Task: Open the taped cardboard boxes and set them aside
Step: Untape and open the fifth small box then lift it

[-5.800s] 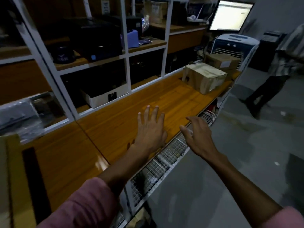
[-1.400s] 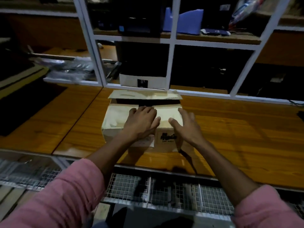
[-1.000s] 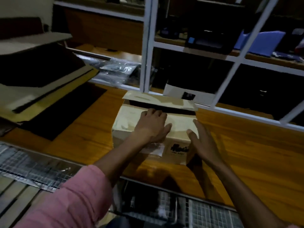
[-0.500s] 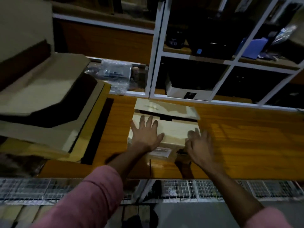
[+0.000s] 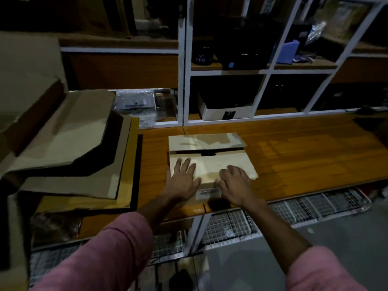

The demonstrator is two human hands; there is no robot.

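Observation:
A small cardboard box sits on the wooden bench, close to its front edge. Its far top flap stands lifted, leaving a dark gap across the top. A white label shows on its front face between my hands. My left hand lies flat on the near flap at the box's left end, fingers spread. My right hand rests on the near flap's front edge toward the right, fingers bent over it.
A pile of opened, flattened cardboard boxes fills the bench's left end, right beside the box. White shelving with dark items, a white box and plastic bags rises behind. A wire mesh rack runs below the bench.
The box has slid left along the bench with both hands on it, and now sits next to the cardboard pile. My right hand has come up from the box's side onto the near flap.

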